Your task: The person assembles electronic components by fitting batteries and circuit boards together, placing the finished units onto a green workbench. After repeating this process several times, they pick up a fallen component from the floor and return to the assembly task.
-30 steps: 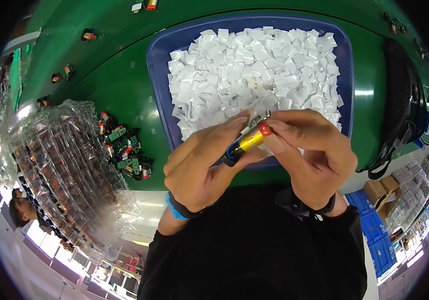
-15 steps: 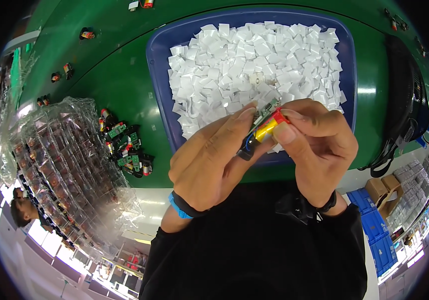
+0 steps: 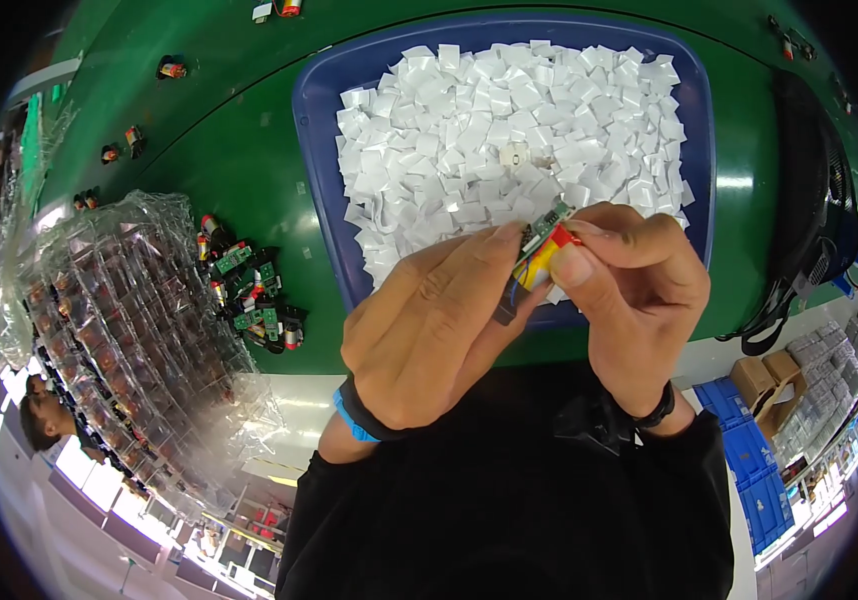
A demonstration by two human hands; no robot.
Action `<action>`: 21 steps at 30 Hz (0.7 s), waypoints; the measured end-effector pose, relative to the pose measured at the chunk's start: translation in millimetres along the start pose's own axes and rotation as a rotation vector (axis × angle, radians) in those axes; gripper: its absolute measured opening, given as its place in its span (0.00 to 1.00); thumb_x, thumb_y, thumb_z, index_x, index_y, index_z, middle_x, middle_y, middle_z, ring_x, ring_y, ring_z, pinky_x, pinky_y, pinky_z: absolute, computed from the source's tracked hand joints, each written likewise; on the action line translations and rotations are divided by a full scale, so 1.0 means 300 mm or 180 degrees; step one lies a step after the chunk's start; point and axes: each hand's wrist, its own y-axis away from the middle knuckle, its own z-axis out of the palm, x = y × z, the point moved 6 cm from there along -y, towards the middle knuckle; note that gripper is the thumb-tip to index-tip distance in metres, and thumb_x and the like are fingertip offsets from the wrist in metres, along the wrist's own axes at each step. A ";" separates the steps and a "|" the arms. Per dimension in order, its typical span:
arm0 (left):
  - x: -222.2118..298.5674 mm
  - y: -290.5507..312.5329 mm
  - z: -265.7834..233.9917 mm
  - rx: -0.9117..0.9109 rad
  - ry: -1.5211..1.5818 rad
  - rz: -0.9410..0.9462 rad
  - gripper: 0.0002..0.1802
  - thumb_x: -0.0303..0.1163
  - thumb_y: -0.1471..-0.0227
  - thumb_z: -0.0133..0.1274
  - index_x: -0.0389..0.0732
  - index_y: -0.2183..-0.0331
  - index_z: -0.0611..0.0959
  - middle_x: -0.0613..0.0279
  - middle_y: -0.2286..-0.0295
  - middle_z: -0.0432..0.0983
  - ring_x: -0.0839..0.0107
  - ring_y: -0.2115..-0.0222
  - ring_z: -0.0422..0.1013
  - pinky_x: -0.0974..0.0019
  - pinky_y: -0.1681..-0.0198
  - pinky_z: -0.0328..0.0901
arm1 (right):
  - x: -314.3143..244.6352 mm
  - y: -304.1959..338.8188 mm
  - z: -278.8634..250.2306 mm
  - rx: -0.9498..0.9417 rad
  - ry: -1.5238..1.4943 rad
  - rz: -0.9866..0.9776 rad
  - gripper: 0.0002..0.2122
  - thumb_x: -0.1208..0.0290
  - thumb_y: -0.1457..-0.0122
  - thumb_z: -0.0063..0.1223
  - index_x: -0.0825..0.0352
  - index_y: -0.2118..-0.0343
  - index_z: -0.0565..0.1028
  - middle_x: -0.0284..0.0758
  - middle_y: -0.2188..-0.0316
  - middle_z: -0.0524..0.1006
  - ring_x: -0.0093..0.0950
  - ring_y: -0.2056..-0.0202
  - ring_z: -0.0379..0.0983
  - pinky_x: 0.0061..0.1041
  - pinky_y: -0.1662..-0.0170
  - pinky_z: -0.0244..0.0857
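Between my two hands is a small battery assembly: a yellow and red battery (image 3: 541,262) with a green circuit board (image 3: 549,222) along its upper side and a black part at its lower end. My left hand (image 3: 434,320) closes on the board side and the black end with thumb and fingers. Thumb and forefinger of my right hand (image 3: 639,280) pinch the red end. Both hands are over the near edge of a blue bin (image 3: 326,200) heaped with small white folded pieces (image 3: 509,110).
Left of the bin, several similar battery and board assemblies (image 3: 249,290) lie in a pile on the green table (image 3: 279,150). Beside them sits a plastic-wrapped stack of compartment trays (image 3: 129,330). A black bag (image 3: 799,200) lies at the right. Blue crates (image 3: 754,470) stand lower right.
My left fingers have slid up and right along the assembly, covering more of the battery and board. My right hand keeps its pinch almost in place.
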 end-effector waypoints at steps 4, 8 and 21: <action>0.002 -0.002 0.001 0.0176 0.0125 -0.0164 0.27 0.19 0.64 0.70 0.29 0.57 0.81 0.52 0.68 0.81 0.60 0.70 0.78 0.68 0.67 0.74 | -0.018 -0.007 0.011 0.0235 0.0010 0.0445 0.10 0.85 0.47 0.62 0.72 0.63 0.74 0.44 0.65 0.78 0.26 0.64 0.76 0.22 0.59 0.71; -0.041 -0.015 -0.009 -0.0261 0.0864 -0.0672 0.22 0.20 0.57 0.66 0.30 0.57 0.79 0.53 0.68 0.79 0.63 0.70 0.77 0.70 0.69 0.73 | -0.046 -0.022 0.005 -0.0023 0.0821 0.0192 0.15 0.80 0.50 0.66 0.70 0.59 0.75 0.40 0.65 0.78 0.24 0.66 0.75 0.21 0.61 0.69; -0.119 0.095 0.052 -0.0983 0.4574 -0.2846 0.14 0.24 0.44 0.55 0.32 0.56 0.75 0.58 0.63 0.74 0.75 0.66 0.75 0.74 0.74 0.70 | -0.085 -0.024 0.041 -0.1210 0.2055 -0.0994 0.20 0.74 0.60 0.72 0.68 0.61 0.81 0.37 0.67 0.77 0.26 0.70 0.74 0.20 0.70 0.67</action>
